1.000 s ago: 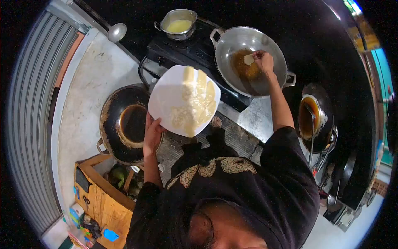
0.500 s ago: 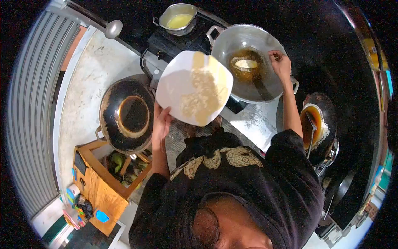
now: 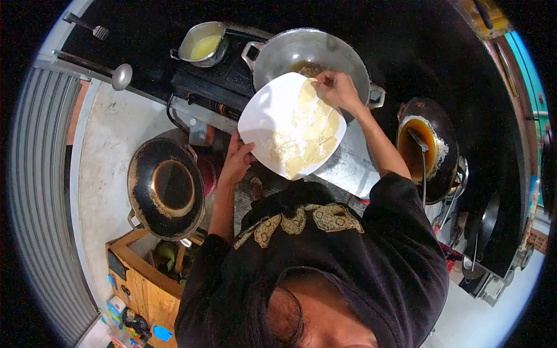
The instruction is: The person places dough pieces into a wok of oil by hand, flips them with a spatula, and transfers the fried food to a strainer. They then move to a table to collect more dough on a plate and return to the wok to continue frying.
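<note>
Your right hand (image 3: 336,90): back from the silver wok (image 3: 348,55), now pinching a batter piece (image 3: 307,116) on the white plate (image 3: 267,110). Left hand (image 3: 238,162) grips the plate's near edge, above the counter's front.

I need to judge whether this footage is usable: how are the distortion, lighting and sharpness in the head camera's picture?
Head view: strong fisheye bend with black corners; the ribbed wall curves. The white plate in the left hand is bright, nearly washed out; the stove area behind the silver wok is very dark. The right hand looks sharp, without motion blur.
</note>
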